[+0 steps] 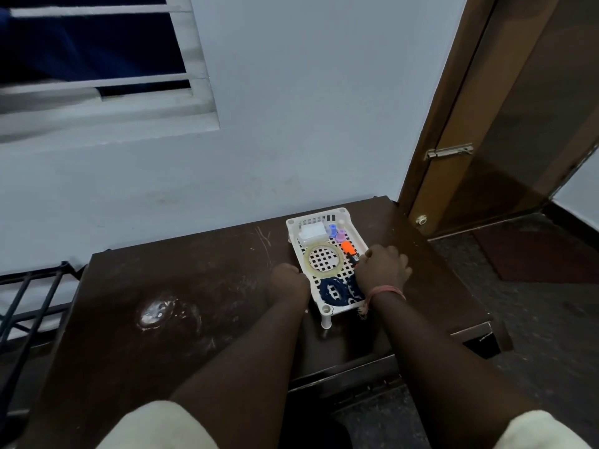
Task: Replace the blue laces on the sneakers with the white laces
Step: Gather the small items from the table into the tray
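Two coils of dark blue laces (335, 291) lie at the near end of a white perforated tray (319, 218) that stands on short legs on the dark brown table (194, 286). My left hand (288, 280) is curled against the tray's left rim. My right hand (384, 267) grips the right rim, its fingers curled over the edge and partly covering the right coil. No sneaker or white lace shows in the head view.
The tray also holds a clear tape roll (324, 257), an orange marker (350, 249), small blue and pink bottles (337, 231) and a white box (312, 231). A wall and window stand behind the table, a brown door (505, 124) at right, a black metal rack (29, 303) at left.
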A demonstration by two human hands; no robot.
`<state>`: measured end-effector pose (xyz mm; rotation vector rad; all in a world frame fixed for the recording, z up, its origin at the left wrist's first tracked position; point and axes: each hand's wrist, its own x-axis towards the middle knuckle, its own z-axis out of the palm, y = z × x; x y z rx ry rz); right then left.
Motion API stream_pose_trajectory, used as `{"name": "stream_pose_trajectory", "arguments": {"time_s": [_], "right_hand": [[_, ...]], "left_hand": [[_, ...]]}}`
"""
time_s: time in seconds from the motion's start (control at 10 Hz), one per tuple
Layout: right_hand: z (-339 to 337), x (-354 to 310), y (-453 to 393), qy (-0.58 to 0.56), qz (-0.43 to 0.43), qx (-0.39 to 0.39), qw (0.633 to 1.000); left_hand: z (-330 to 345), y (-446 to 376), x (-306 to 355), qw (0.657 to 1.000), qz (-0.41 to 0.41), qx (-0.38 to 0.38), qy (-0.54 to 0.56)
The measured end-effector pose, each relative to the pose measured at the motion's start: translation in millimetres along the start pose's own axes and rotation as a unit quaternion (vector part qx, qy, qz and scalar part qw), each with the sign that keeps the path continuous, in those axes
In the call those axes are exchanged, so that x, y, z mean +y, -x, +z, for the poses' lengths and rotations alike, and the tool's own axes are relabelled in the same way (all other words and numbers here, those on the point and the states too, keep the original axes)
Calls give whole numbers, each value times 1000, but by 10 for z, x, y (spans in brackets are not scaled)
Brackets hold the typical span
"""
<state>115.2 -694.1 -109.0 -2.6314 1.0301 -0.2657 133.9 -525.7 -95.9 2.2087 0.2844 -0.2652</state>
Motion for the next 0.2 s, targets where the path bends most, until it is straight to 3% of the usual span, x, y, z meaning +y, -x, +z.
{"name": "stream_pose_trajectory", "arguments": {"time_s": [0.2], "right_hand": [[-256,-651,540,-33,-89,-26,995]], "left_hand": [[-643,244,153,995,72,45,-45]]}}
